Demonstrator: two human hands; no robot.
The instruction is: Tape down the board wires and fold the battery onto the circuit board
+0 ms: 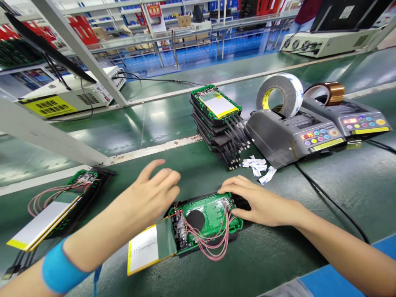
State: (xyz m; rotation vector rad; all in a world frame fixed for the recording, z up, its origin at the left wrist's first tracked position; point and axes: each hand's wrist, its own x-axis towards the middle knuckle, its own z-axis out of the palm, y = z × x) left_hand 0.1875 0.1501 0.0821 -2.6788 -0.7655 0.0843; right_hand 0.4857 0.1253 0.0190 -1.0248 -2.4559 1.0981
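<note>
Our right hand lies flat, fingers together, on the green board's far edge; our left hand hovers spread beside it.

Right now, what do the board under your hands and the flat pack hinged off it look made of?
Green board: looks like moulded plastic, matte, ribbed edges, pink insulated wires looped across. Flat pack: seems foil-wrapped, dull silver with a yellow edge strip.
</note>
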